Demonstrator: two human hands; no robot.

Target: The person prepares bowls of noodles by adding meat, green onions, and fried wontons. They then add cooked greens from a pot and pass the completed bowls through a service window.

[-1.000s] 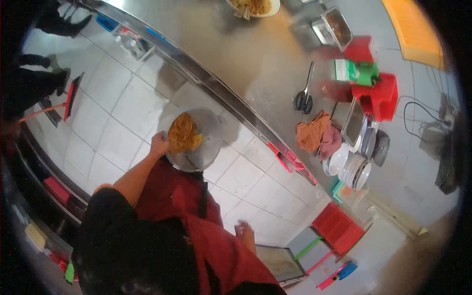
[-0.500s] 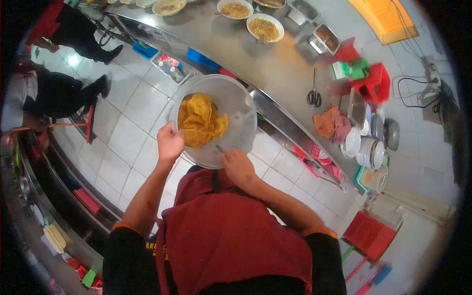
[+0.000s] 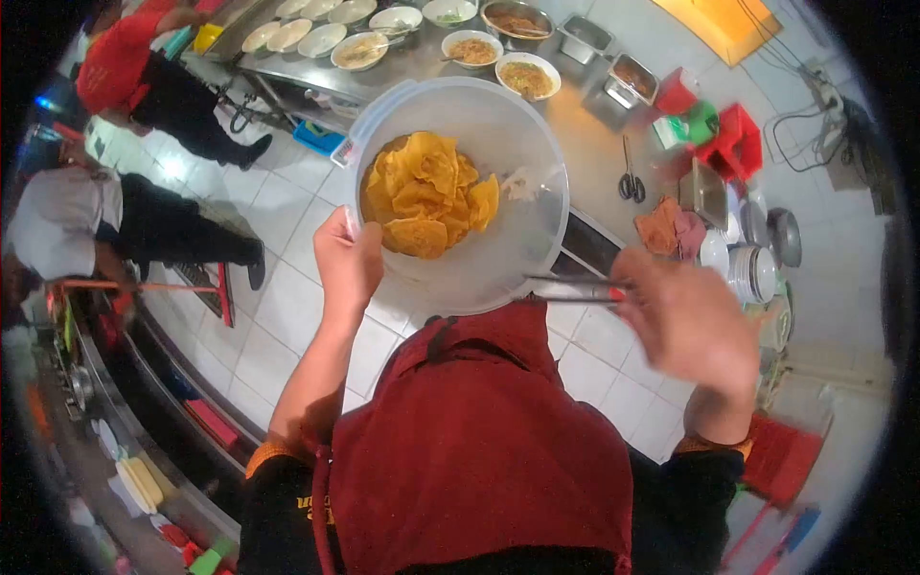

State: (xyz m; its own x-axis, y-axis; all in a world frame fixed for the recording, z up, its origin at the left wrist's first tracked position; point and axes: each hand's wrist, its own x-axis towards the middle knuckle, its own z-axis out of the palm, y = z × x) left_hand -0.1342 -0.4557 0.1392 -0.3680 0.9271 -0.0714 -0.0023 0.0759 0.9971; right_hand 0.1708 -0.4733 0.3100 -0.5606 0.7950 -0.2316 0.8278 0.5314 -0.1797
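Observation:
A translucent plastic tub (image 3: 522,235) is in front of my body, tilted so its inside shows. Large golden-yellow fried crackers (image 3: 422,196) lie against its left inner side. My left hand (image 3: 347,264) grips the tub's left rim, fingers folded over the edge. At the lower right of the tub, my right hand (image 3: 685,321) is closed around metal tongs (image 3: 570,289) with a red part near the grip. The tongs' arms point left, across the tub's rim, with nothing visible between them. Motion blurs the right hand.
Behind the tub, a steel counter (image 3: 594,153) carries several bowls, noodle dishes (image 3: 471,50), scissors (image 3: 630,182), cloths (image 3: 661,230) and stacked plates (image 3: 752,273). Two people stand at left, one in a red shirt (image 3: 117,72), one in a white shirt (image 3: 67,216). A red dustpan (image 3: 781,460) is at lower right.
My right hand has moved right and away from the tub's rim, with the tongs now plainly in view. The tub appears higher and nearer. More bowls show at the back.

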